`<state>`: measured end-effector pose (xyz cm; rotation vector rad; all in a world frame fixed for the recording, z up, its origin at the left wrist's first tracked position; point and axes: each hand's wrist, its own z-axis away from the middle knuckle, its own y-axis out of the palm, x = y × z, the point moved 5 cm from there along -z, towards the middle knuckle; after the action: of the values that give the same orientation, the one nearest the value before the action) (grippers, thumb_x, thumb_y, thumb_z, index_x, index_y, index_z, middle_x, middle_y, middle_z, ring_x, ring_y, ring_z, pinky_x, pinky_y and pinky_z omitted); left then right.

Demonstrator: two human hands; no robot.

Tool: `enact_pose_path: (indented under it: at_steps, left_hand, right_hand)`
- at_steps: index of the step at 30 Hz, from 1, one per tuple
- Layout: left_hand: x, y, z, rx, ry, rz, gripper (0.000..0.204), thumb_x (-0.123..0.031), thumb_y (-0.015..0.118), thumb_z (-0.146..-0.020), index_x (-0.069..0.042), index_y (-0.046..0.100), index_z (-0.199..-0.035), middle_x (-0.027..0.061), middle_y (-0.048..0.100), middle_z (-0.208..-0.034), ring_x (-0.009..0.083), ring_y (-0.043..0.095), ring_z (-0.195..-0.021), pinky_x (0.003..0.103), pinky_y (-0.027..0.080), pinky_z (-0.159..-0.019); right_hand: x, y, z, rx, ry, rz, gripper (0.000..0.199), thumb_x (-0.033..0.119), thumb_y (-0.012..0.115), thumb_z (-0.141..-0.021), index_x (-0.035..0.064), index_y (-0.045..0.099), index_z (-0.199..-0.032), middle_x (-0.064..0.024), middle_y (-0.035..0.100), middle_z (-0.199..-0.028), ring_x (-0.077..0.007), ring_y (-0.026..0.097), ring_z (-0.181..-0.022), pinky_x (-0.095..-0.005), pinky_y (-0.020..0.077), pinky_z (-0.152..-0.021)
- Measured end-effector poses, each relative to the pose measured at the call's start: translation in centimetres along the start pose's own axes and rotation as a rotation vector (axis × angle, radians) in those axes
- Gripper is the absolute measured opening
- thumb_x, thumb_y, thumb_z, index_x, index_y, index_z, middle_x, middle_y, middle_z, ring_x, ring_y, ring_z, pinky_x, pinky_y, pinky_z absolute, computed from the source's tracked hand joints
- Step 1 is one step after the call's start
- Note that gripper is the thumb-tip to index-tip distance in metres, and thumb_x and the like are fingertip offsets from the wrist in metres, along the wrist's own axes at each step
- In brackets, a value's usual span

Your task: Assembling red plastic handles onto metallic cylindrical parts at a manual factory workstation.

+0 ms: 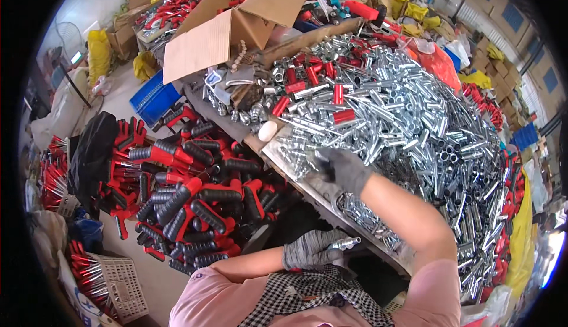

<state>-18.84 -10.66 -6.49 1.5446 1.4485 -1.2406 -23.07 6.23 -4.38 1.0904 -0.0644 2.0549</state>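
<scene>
My left hand (309,249), in a grey knit glove, is closed around a short shiny metal tube fitting (345,243), held close to my checked apron (284,297). My right hand (348,170), also gloved in grey, reaches over the near left part of a wide heap of silver metal tubes and sockets (408,102). Its fingers are blurred and point down into the pieces, so whether they grip one does not show. A white oval object (268,130) lies at the bench edge, left of the right hand. Several red tubes (338,94) lie among the silver ones.
Left of the bench rises a pile of red and black handled tools (195,200). An open cardboard box (236,19) stands at the bench's far end, near a blue crate (155,98). A pale basket (121,285) holds red-handled pieces at lower left. Yellow bags (414,11) lie beyond.
</scene>
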Motion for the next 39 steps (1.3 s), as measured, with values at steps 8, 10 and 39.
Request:
enact_pose_path:
  at_steps: [8,10,39]
  left_hand:
    - [1.2,-1.5,-1.4,0.062,-0.089,0.119,0.044,-0.024,0.055,-0.092,-0.003,0.047,-0.130,0.0157,0.058,-0.116,0.0313,0.058,-0.107,0.038,0.046,-0.090]
    - [1.6,-1.9,-1.3,0.044,-0.032,0.078,0.046,-0.025,0.055,-0.092,-0.003,0.046,-0.131,0.0160,0.057,-0.119,0.0312,0.058,-0.108,0.039,0.046,-0.092]
    - [2.1,-0.5,-0.6,-0.054,0.030,0.063,0.048,-0.024,0.063,-0.087,-0.007,0.051,-0.130,0.0154,0.063,-0.101,0.0309,0.063,-0.088,0.037,0.050,-0.078]
  right_hand:
    - [12.9,6.3,-18.4,0.120,-0.715,0.423,0.032,0.030,0.053,-0.090,-0.0005,0.061,-0.092,-0.0134,0.064,-0.078,-0.0233,0.061,-0.071,-0.0345,0.0485,-0.067]
    - [14.0,6.2,-20.2,-0.122,-0.878,0.860,0.023,0.021,0.056,-0.086,0.0060,0.062,-0.101,-0.0127,0.067,-0.085,-0.0266,0.065,-0.073,-0.0385,0.0540,-0.063]
    - [4.9,-3.2,11.4,0.022,-0.624,1.590,0.034,0.014,0.074,-0.070,0.0046,0.057,-0.098,-0.0132,0.065,-0.084,-0.0278,0.065,-0.075,-0.0360,0.0517,-0.071]
